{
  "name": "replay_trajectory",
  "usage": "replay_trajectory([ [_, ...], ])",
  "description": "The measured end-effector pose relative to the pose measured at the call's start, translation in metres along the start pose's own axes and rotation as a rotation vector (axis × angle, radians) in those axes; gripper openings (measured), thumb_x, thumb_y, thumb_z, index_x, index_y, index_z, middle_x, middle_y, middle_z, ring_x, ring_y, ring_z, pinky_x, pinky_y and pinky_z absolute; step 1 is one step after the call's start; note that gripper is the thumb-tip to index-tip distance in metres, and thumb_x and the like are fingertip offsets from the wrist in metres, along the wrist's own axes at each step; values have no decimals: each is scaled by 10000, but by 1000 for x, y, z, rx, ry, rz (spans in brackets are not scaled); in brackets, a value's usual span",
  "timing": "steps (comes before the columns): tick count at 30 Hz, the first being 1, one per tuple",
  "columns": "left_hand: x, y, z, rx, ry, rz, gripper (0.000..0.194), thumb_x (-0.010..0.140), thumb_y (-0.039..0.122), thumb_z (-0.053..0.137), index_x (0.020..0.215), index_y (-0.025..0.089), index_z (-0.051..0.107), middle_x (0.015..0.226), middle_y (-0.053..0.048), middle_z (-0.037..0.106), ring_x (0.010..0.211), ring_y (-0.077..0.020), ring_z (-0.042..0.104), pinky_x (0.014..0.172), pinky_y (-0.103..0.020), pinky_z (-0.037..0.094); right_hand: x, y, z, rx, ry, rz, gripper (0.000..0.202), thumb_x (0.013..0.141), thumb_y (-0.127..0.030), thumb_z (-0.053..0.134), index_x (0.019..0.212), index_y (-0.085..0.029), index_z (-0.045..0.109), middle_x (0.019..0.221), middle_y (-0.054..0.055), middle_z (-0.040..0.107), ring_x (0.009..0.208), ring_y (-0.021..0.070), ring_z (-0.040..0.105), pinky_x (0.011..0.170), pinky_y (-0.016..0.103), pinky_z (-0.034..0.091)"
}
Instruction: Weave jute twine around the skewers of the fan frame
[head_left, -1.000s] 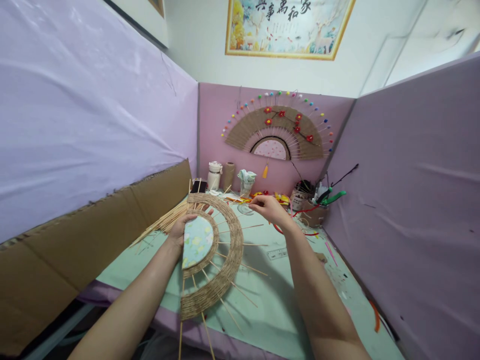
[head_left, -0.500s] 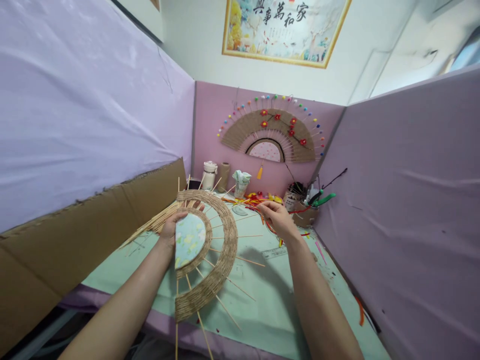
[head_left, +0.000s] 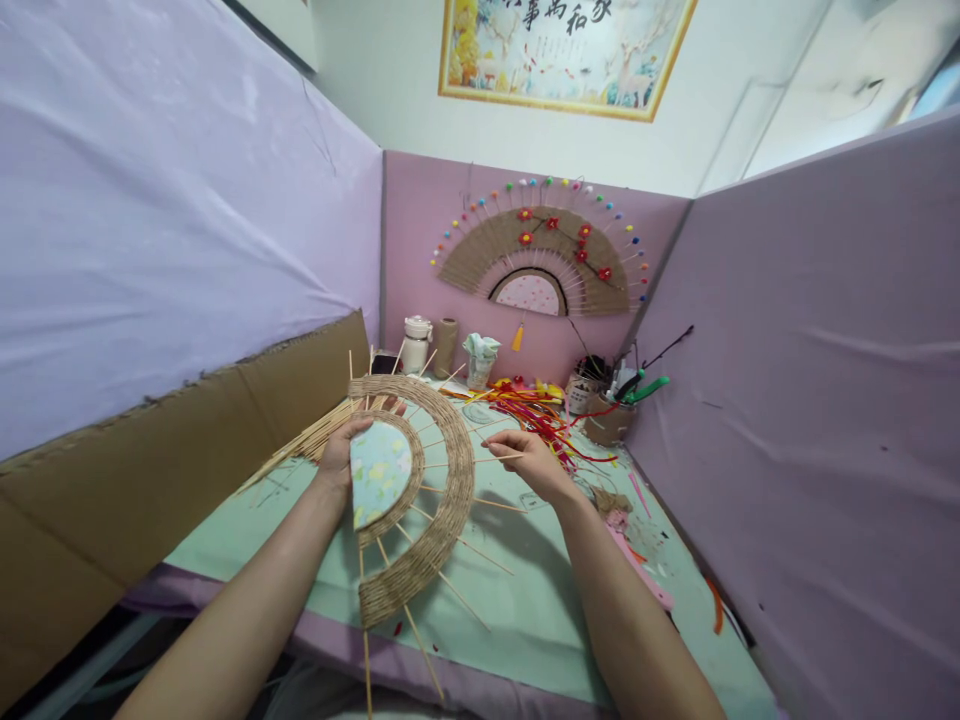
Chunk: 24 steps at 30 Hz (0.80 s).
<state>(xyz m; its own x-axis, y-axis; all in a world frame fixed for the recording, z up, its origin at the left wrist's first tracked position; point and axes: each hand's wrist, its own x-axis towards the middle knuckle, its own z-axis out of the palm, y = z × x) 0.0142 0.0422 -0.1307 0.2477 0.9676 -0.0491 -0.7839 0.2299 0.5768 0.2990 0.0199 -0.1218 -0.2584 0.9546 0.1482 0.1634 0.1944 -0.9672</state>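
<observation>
A half-round woven fan (head_left: 451, 480) is held up on its side, its thin wooden sticks spreading to the right. Brown twine forms two bands on it, around a blue flowered half-circle centre (head_left: 381, 470). My left hand (head_left: 343, 450) grips the fan at the straight edge of that centre, thumb in front and fingers behind. Just right of the outer twine band, my right hand (head_left: 525, 460) is closed in a pinch beside the stick ends. Whatever lies between its fingertips is too small to make out.
Behind the fan lie red and orange strips (head_left: 529, 408) and a bundle of sticks (head_left: 307, 445). A white jar (head_left: 417, 345), a twine spool (head_left: 445, 347) and a tool holder (head_left: 609, 420) line the back. A finished fan (head_left: 540, 250) hangs on the pink panel.
My right hand has moved down and left, closer to the outer band. The fan's lower end has swung slightly right and up. A pink handled item now shows beside my right forearm.
</observation>
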Motion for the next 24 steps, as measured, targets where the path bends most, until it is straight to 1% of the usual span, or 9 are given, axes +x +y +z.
replay_trajectory([
  [4, 0, 0, 1, -4, 13, 22, 493, 708, 101, 478, 1191, 81, 575, 867, -126, 727, 775, -270, 691, 749, -406, 542, 0, 0, -1, 4, 0, 12, 253, 682, -407, 658, 807, -189, 688, 556, -37, 476, 517, 80, 325, 496, 225, 270],
  [8, -2, 0, 5, 2, 102, 10, 454, 697, 97, 487, 1133, 67, 609, 698, -102, 720, 606, -258, 684, 636, -388, 560, 0, 1, -1, -11, 18, 16, 257, 681, -392, 646, 820, -180, 691, 560, -30, 492, 525, 85, 346, 503, 226, 284],
  [10, -3, 0, 6, -3, 124, 14, 439, 694, 90, 485, 1113, 65, 617, 706, -105, 721, 605, -255, 684, 615, -379, 561, 0, 3, -3, 1, 18, 4, 261, 688, -384, 641, 834, -174, 690, 576, -24, 503, 525, 83, 348, 501, 224, 284],
  [13, -4, 1, 8, -1, 120, 54, 439, 697, 79, 475, 1113, 73, 614, 745, -108, 726, 622, -253, 687, 614, -379, 563, 1, 6, -10, 0, 25, -30, 273, 706, -395, 627, 853, -173, 684, 616, -18, 522, 527, 79, 350, 500, 219, 282],
  [15, -3, 1, 8, 16, 130, 64, 440, 700, 76, 466, 1115, 58, 611, 698, -108, 719, 575, -250, 678, 594, -382, 561, 2, 7, -16, -35, 63, -43, 289, 703, -417, 627, 845, -170, 679, 627, -16, 527, 532, 81, 363, 500, 218, 287],
  [17, -3, 0, 9, 24, 143, 61, 449, 699, 69, 460, 1124, 44, 605, 671, -111, 713, 550, -252, 672, 598, -390, 560, 3, 8, -22, -84, 135, -44, 304, 689, -436, 634, 817, -163, 670, 622, -15, 524, 540, 90, 385, 499, 221, 299],
  [20, -1, 0, 10, 8, 165, 77, 481, 688, 42, 459, 1147, 64, 600, 668, -96, 714, 541, -246, 671, 634, -396, 560, 4, 7, -28, -146, 252, -49, 309, 687, -455, 625, 767, -158, 648, 616, -11, 515, 546, 102, 405, 498, 227, 318],
  [22, -1, 0, 11, 1, 192, 80, 491, 683, 31, 460, 1152, 77, 600, 652, -82, 712, 525, -240, 667, 636, -392, 562, 3, 5, -29, -180, 290, -70, 304, 700, -457, 610, 753, -159, 635, 619, -7, 514, 551, 108, 413, 501, 231, 328],
  [24, 0, 0, 10, 4, 234, 72, 483, 685, 35, 462, 1145, 70, 602, 630, -79, 706, 506, -241, 662, 621, -394, 563, 1, 3, -28, -219, 297, -106, 295, 715, -452, 597, 744, -159, 626, 618, -3, 514, 557, 113, 419, 507, 234, 331],
])
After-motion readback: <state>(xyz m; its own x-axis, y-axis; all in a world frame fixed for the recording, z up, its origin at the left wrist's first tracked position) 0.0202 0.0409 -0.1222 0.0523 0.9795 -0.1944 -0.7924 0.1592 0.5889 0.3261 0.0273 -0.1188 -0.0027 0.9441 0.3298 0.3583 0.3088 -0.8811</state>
